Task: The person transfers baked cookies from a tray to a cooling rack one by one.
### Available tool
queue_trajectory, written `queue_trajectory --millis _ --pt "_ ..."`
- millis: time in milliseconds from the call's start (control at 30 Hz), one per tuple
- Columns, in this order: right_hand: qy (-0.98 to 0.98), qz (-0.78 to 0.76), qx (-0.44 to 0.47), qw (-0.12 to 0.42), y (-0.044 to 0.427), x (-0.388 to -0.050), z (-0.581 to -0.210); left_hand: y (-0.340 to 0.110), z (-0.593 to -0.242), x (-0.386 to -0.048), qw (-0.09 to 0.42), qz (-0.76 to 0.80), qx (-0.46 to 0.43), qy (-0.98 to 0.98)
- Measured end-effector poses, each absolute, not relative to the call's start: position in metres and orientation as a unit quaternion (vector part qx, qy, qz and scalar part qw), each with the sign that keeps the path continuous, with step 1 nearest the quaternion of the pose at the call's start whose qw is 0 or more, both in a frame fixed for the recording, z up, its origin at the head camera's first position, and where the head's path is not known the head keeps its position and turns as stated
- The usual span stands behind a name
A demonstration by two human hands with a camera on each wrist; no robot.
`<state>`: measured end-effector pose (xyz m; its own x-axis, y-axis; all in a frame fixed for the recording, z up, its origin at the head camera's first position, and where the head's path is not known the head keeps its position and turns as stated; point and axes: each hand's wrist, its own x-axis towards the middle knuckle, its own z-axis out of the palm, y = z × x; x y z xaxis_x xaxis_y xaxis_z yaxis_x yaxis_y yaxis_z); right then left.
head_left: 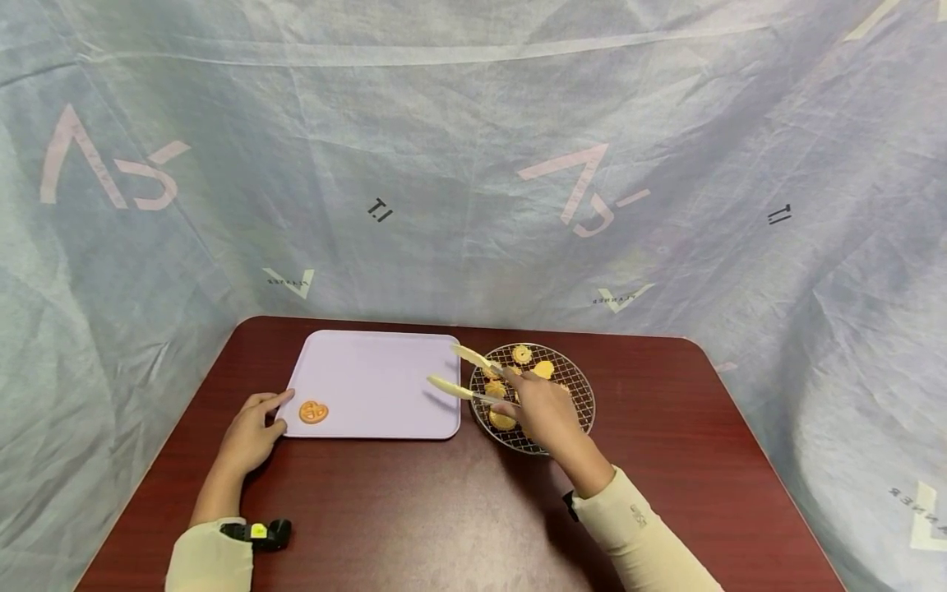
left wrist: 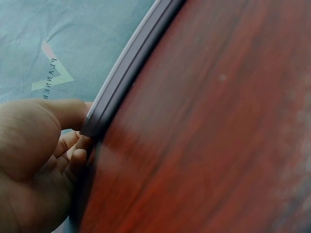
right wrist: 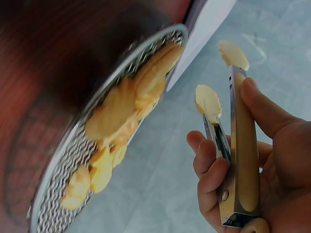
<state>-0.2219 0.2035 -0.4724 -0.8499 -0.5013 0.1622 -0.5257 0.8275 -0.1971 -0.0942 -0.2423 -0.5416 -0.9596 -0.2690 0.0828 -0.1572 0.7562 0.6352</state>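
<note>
My right hand (head_left: 543, 411) grips a pair of metal tongs (right wrist: 238, 145) with cream scalloped tips. The tips are spread apart with nothing between them, over the gap between tray and rack. Under that hand lies a round wire rack (head_left: 593, 404) with several golden biscuits (head_left: 521, 354) on it; the hand hides part of them. At the left, my left hand (head_left: 250, 432) pinches the near-left corner of a pale lilac tray (head_left: 377, 382), the thumb at its rim and other fingers lower down. A brown pretzel-shaped biscuit (head_left: 313, 412) lies on the tray close to that corner.
Tray and rack stand side by side toward the back of a dark red wooden table (head_left: 414, 510). Grey printed cloth (head_left: 459, 164) hangs behind the table and along both sides. A black strap device (head_left: 259, 534) is on the left wrist.
</note>
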Motion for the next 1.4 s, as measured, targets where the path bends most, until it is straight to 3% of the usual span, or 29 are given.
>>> queue_trajectory --millis 633,1200,1400 --pt "-0.938 0.129 0.319 0.044 0.169 -0.212 -0.480 -0.242 -0.542 -0.094 0.094 -0.326 0.112 -0.934" --pt "-0.939 0.122 0.322 -0.015 0.147 -0.205 -0.485 -0.242 -0.544 -0.095 0.094 -0.326 0.112 -0.934" --pt "-0.933 0.109 0.342 -0.005 0.139 -0.204 -0.486 -0.242 -0.544 -0.095 0.093 -0.326 0.114 -0.934"
